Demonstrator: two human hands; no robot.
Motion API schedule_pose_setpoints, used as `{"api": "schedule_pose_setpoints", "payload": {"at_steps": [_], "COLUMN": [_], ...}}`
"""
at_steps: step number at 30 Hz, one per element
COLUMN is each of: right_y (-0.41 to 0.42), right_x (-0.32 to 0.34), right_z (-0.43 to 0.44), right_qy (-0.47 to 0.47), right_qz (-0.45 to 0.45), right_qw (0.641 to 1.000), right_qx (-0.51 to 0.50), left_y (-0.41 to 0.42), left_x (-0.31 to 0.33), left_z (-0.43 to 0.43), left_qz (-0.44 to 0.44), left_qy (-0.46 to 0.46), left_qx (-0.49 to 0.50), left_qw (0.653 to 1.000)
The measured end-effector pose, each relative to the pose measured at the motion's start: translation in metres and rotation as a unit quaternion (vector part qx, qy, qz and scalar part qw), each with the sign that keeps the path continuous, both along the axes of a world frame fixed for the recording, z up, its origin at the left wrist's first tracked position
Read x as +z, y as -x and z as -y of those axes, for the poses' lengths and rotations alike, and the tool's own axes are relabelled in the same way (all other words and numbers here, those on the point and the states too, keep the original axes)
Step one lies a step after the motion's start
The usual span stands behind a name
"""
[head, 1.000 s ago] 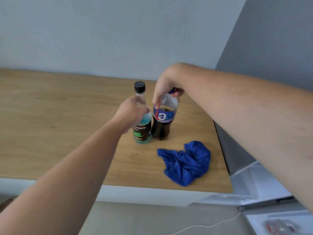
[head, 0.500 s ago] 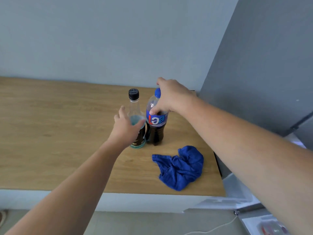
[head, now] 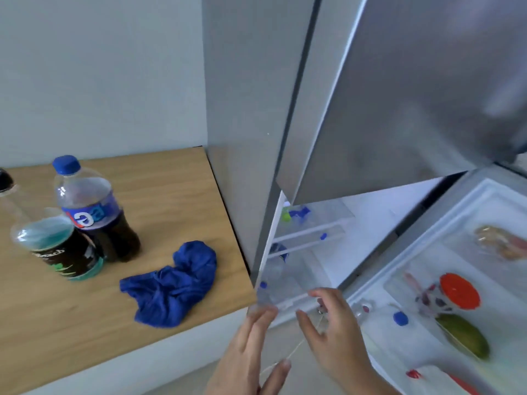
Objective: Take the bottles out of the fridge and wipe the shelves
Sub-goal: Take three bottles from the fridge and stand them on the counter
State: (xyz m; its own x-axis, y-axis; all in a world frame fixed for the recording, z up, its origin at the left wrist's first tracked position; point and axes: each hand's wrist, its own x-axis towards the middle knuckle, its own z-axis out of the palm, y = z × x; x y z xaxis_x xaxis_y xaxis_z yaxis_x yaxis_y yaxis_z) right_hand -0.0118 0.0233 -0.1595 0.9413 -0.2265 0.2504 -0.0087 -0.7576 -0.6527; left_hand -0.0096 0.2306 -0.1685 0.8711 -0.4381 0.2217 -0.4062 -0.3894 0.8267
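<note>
A cola bottle [head: 94, 212] with a blue cap and a clear bottle [head: 54, 249] of turquoise liquid stand side by side on the wooden counter [head: 176, 189] at the left. A crumpled blue cloth [head: 174, 283] lies to their right. The fridge [head: 313, 246] stands open at the right, with blue-capped bottles [head: 278, 252] blurred on its white shelves. My left hand [head: 248, 349] and my right hand [head: 333, 334] hang empty, fingers apart, in front of the lowest shelf's front edge.
The open fridge door [head: 427, 252] at the right holds a red-lidded container [head: 456, 292], a green vegetable [head: 464, 334] and wrapped food [head: 502, 243]. The grey freezer door [head: 413, 89] above juts out. A thin white cable [head: 296, 349] runs on the floor below my hands.
Both hands let go of the two bottles on the counter and moved right and down to the open fridge. My view swung right, so the fridge interior shows.
</note>
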Motion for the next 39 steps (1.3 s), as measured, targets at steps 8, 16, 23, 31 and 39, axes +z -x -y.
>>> {"api": "schedule_pose_setpoints", "payload": {"at_steps": [8,16,23,31,39], "right_y": [-0.09,-0.256,-0.355,-0.335,-0.203], "right_x": [-0.078,-0.138,-0.18,-0.191,-0.159], "right_z": [0.126,0.141,0.125,0.149,0.189], "right_qy": [-0.032,-0.036,-0.055,-0.096,-0.273], "right_qz": [-0.075,-0.069,-0.069,-0.042,-0.088], "right_qw": [0.994,0.996,0.991,0.986,0.941], "right_qx": [-0.067,0.032,0.103,0.132,0.181], "left_y": [-0.079,-0.222,-0.305,-0.323,-0.324], "left_x": [-0.04,-0.115,-0.159,-0.176,-0.17], "left_z": [0.138,0.209,0.215,0.223,0.231], "left_qz": [-0.07,-0.089,-0.002,-0.03,-0.185], "left_qy": [-0.01,0.043,0.045,0.073,0.188], "left_qx": [-0.038,0.154,0.189,0.244,0.3], "left_qw": [0.997,0.983,0.981,0.967,0.917]}}
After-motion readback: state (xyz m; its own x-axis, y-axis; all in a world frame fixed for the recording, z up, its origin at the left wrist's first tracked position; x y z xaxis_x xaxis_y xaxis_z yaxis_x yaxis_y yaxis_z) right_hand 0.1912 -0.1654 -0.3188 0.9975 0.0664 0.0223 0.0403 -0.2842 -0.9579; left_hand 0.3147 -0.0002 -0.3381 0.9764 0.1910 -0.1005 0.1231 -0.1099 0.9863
